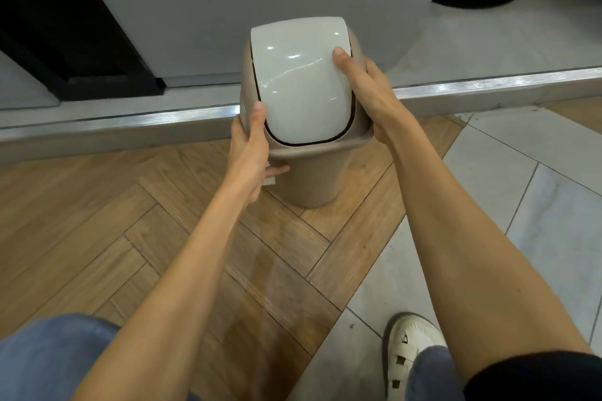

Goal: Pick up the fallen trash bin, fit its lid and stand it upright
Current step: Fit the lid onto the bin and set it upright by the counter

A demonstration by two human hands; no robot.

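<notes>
At frame centre, the left hand [249,143] and right hand [368,91] clasp the lid [301,85] on the trash bin [309,179], fingers curled round its collar; uneven pressure could leave it unseated.

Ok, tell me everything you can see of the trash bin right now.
The trash bin is beige, plastic-looking, tapering downward, standing upright on the wood-pattern floor by a metal threshold strip. Its beige lid frame with glossy white swing flap sits on top. Both hands grip the frame: left hand, right hand, thumb on the flap.

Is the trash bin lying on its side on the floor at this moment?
No, the trash bin stands upright on the wooden floor, its lid on top, with the left hand and right hand at its sides.
</notes>
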